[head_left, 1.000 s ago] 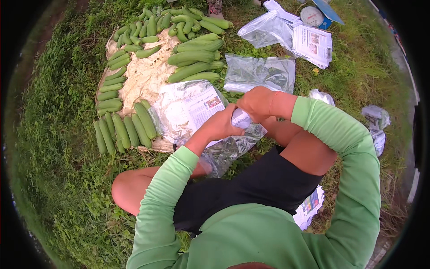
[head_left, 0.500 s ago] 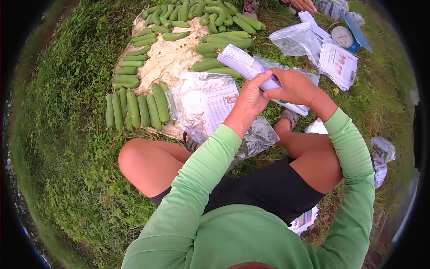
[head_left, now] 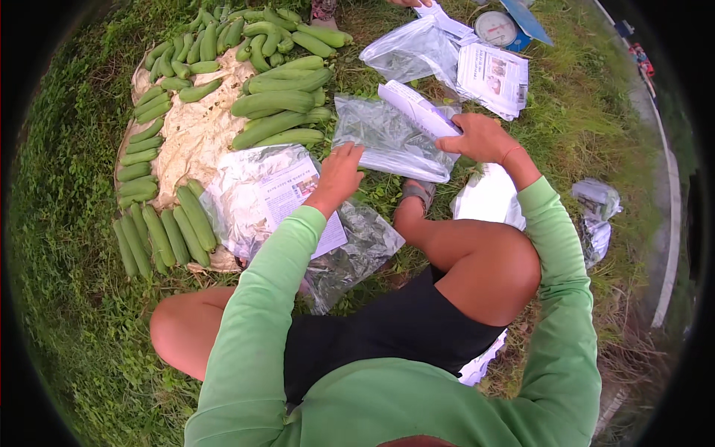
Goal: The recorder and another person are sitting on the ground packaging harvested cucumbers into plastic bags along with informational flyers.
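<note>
My right hand grips the lower right end of a rolled newspaper bundle; whatever is inside the roll is hidden. The bundle lies slanted over a clear plastic bag on the grass. At that bag's left edge is my left hand, thumb apart from the fingers, with nothing visible in it. Below the left hand a flat newspaper sheet rests on another clear plastic bag. Long green gourds are piled just beyond, to the left.
More gourds line a pale cloth. At the far right are a newspaper stack, an open plastic bag and a dial scale. Wrapped packs lie right of my knee. Another person's hand shows at the top edge.
My left hand has let go of the newspaper roll and moved left and down. My right hand has lowered the roll over the plastic bag. The whole view has shifted to the right.
</note>
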The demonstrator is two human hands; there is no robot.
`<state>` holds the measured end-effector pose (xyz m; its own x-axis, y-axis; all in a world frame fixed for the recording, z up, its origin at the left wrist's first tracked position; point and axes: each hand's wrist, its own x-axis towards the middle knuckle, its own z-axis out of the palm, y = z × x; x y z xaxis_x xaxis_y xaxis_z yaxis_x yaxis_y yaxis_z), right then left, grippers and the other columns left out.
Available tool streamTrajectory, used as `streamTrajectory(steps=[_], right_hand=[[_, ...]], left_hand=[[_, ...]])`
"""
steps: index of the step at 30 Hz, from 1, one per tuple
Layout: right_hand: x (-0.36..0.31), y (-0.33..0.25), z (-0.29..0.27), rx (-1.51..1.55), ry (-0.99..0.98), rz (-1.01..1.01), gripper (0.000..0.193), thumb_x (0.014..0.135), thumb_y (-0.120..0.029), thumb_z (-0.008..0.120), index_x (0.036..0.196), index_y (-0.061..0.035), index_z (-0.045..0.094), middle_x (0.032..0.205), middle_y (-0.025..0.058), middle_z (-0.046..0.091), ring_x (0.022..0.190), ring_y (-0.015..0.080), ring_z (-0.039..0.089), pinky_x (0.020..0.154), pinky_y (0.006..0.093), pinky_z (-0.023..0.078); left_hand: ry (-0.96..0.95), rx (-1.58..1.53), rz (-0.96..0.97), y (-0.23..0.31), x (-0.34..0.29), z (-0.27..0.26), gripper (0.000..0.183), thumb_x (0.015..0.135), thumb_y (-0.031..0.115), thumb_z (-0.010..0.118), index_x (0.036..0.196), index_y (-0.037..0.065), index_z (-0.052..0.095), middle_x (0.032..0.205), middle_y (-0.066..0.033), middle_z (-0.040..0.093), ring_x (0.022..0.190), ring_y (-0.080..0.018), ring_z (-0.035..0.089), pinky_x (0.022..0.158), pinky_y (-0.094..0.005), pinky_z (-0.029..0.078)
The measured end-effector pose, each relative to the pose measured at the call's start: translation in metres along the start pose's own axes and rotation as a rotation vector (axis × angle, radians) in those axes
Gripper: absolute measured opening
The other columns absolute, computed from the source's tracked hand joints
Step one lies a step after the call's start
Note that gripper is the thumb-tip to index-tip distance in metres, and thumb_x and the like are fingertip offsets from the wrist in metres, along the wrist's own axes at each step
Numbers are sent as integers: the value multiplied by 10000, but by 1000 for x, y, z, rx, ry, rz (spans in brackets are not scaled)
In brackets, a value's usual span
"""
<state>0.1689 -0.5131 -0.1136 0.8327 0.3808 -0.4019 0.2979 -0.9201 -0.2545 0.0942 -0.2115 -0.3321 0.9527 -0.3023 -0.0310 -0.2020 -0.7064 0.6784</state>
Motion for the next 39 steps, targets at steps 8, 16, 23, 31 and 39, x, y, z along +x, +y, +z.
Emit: streamTrajectory(steps=[8,16,23,31,39], right_hand=[[-40,42,66,394,-245,72,637,802,-602,765,1031,-8,754,857,187,735,812,346,713,784,432,550],[-12,54,130,488,-287,103,640,766,-576,781,1088,-23,777,968,201,757,920,334,729,843,413,551],[-31,74,157,588,-157,258,623,792,-551,779,1097,-7,779,972,204,760,910,324,733,844,414,552],[-27,67,202,835,-44,263,615,807,-546,773,1127,-21,779,1016,212,761,933,346,734,874,428,554],[7,65,200,1002,-22,232,562,889,-480,766,1168,7,755,999,175,772,921,258,733,820,382,558]], left_hand=[[-115,403,-167,-23,60,35,159,952,140,668,1108,127,697,1211,-133,677,1182,-373,638,968,-567,500],[406,5,-32,-10,78,34,193,1061,232,587,1089,50,644,1018,-202,715,964,-437,676,831,-529,520],[234,-243,-284,1,80,19,274,1081,358,592,1194,109,605,1021,-202,765,1048,-420,716,884,-570,493],[-8,202,-107,-9,66,18,355,939,203,679,1289,144,685,1090,-182,762,1006,-415,712,873,-542,498],[184,186,177,24,67,15,518,879,134,697,1391,194,644,1045,-92,757,1001,-362,698,844,-500,485]])
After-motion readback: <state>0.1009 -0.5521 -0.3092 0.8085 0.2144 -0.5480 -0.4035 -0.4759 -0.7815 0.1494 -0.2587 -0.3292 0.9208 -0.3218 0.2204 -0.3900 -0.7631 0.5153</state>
